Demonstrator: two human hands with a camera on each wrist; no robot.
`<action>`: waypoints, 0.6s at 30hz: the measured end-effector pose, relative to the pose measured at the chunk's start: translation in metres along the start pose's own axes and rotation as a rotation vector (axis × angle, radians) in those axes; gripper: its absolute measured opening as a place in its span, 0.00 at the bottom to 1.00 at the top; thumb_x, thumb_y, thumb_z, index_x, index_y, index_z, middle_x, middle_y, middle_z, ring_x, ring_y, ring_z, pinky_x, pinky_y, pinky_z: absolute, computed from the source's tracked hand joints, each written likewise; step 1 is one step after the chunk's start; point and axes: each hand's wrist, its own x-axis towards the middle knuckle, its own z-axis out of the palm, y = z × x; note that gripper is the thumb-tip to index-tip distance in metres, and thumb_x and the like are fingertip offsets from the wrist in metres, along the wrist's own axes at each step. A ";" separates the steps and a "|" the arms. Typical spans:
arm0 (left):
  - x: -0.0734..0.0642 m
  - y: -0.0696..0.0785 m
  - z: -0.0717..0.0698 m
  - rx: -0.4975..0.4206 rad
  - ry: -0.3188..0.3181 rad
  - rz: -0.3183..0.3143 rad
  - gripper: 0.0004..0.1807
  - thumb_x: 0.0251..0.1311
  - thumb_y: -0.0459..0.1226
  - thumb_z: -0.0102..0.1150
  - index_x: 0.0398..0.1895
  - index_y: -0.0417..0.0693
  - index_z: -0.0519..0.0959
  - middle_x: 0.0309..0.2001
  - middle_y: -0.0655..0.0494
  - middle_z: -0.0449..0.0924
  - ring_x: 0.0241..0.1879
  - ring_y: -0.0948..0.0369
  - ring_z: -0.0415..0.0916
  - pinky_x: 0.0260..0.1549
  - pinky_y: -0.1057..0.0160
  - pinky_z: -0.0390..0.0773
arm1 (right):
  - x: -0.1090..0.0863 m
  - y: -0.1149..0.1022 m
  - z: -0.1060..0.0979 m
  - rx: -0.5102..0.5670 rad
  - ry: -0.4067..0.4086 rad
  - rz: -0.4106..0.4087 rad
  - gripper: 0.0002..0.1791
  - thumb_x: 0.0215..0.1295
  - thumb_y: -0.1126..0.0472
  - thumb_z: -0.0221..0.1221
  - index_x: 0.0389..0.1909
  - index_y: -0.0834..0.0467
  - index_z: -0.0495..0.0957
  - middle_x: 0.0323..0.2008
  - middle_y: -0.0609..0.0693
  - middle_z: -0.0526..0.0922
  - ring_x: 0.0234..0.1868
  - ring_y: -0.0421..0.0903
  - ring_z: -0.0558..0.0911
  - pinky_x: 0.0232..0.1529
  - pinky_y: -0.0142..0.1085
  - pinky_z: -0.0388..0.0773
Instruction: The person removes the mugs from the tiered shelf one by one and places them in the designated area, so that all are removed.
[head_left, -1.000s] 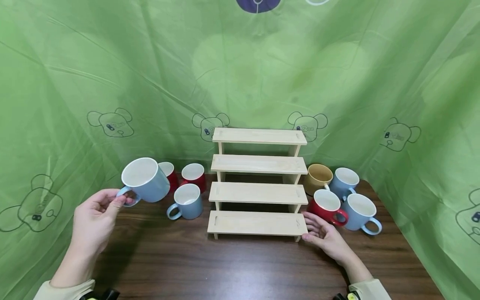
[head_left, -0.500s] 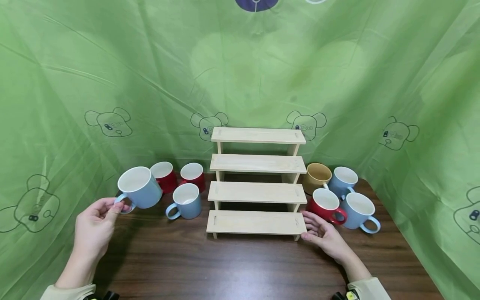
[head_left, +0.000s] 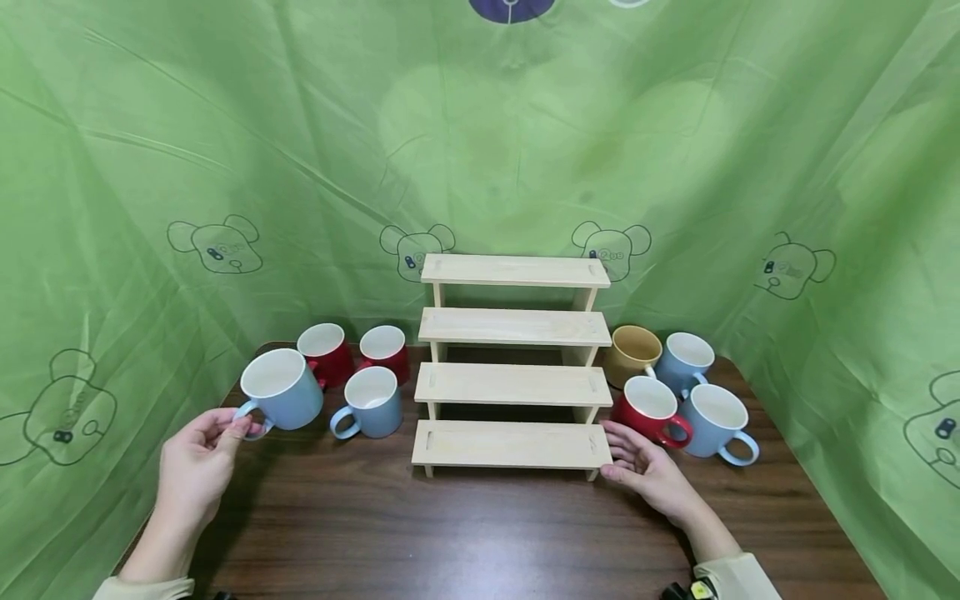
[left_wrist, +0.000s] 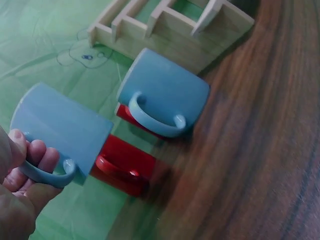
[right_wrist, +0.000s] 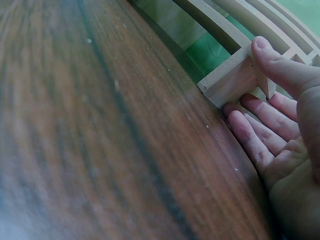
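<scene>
In the head view, my left hand pinches the handle of a light blue mug, white inside and upright. The left wrist view shows thumb and fingers at the handle of this blue mug, which looks raised off the table. Right behind it is a red mug. A second blue mug stands to its right. My right hand rests against the right end of a wooden four-step rack, fingers fairly straight. In the right wrist view, its thumb touches the edge of the rack.
Another red mug stands left of the rack. Right of it are a tan mug, a red mug and two blue mugs. All stand on a dark wooden table. A green curtain encloses the back and sides.
The held blue mug has come down, first leftward, then slightly to the right, and now shows more of the red mug behind it. My right hand stays at the rack's end.
</scene>
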 end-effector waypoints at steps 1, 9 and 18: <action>0.000 -0.003 0.000 0.005 0.004 0.000 0.04 0.73 0.23 0.64 0.43 0.25 0.83 0.29 0.61 0.91 0.31 0.71 0.88 0.29 0.78 0.79 | 0.000 0.000 0.000 -0.003 0.001 -0.002 0.40 0.71 0.75 0.68 0.80 0.72 0.61 0.69 0.76 0.75 0.61 0.38 0.85 0.59 0.30 0.83; -0.001 -0.021 0.003 -0.058 -0.005 -0.011 0.05 0.73 0.22 0.64 0.44 0.21 0.81 0.29 0.60 0.91 0.32 0.70 0.88 0.35 0.77 0.82 | 0.000 0.001 0.001 0.001 0.001 0.013 0.40 0.72 0.74 0.67 0.80 0.72 0.61 0.69 0.77 0.75 0.61 0.38 0.85 0.59 0.30 0.83; -0.001 -0.038 0.002 -0.111 -0.034 -0.004 0.04 0.73 0.21 0.62 0.44 0.21 0.81 0.30 0.58 0.91 0.33 0.70 0.89 0.39 0.76 0.84 | 0.001 0.000 0.001 0.002 -0.002 0.013 0.40 0.72 0.75 0.67 0.80 0.72 0.61 0.69 0.77 0.74 0.61 0.38 0.85 0.59 0.31 0.84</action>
